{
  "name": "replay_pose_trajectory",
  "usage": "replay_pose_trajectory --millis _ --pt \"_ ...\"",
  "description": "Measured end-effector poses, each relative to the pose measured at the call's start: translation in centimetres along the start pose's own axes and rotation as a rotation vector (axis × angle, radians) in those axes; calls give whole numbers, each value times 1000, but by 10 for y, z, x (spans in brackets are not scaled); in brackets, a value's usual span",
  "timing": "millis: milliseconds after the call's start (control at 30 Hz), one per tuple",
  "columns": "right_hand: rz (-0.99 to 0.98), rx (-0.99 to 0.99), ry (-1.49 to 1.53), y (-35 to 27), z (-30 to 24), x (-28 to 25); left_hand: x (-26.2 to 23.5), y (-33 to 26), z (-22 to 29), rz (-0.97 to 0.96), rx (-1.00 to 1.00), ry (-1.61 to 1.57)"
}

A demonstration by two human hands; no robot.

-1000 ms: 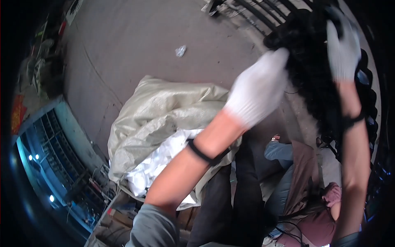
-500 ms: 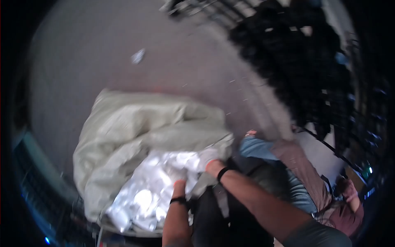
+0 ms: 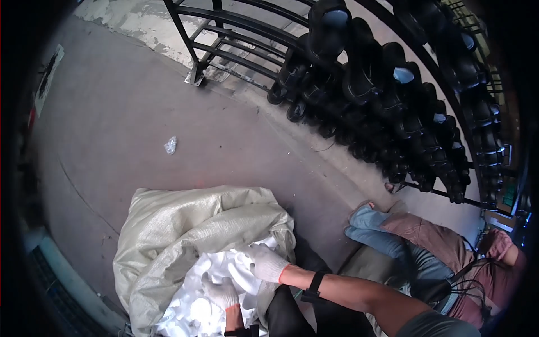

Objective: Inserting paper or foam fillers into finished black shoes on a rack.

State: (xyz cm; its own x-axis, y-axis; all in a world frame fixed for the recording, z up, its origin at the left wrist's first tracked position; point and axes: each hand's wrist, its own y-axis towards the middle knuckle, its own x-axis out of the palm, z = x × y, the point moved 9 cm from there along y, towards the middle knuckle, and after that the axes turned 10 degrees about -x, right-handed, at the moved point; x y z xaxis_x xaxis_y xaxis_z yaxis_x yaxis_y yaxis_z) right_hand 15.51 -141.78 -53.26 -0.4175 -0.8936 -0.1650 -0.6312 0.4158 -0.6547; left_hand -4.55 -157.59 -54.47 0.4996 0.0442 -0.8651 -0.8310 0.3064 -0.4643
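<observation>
A large pale woven sack (image 3: 163, 219) slumps in front of me, its mouth folded back. Inside it lie many loose, glossy white pieces (image 3: 205, 317), whose exact kind I cannot make out. Both my hands wear whitish knit gloves with orange cuffs. My left hand (image 3: 220, 293) is over the pieces with thumb and fingers apart, holding nothing I can see. Farther right, my right hand (image 3: 268, 264) reaches across the sack's right side into the pieces. Its fingertips blend with the white there, so any grip is hidden.
Black shoes (image 3: 362, 67) fill a black metal rack (image 3: 241, 19) at the upper right. On my right sits another person in blue jeans (image 3: 368, 216) and a brownish-pink garment (image 3: 426, 230). A small crumpled clear wrapper (image 3: 170, 145) lies on the grey floor (image 3: 123, 106).
The view has shifted up, so sack and rack sit lower in the picture, and sharper. My hands have shifted slightly among the white pieces; the left one's thumb and fingers now show.
</observation>
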Motion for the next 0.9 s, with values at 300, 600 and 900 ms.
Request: replay_pose_trajectory --millis 300,600,900 --pt "62 -175 -392 31 30 27 -123 -16 80 -9 317 223" --pt "-271 -412 -152 123 54 137 65 53 -35 -616 -50 120" --pt "298 -1095 26 76 -103 10 33 58 140 -437 672 53"
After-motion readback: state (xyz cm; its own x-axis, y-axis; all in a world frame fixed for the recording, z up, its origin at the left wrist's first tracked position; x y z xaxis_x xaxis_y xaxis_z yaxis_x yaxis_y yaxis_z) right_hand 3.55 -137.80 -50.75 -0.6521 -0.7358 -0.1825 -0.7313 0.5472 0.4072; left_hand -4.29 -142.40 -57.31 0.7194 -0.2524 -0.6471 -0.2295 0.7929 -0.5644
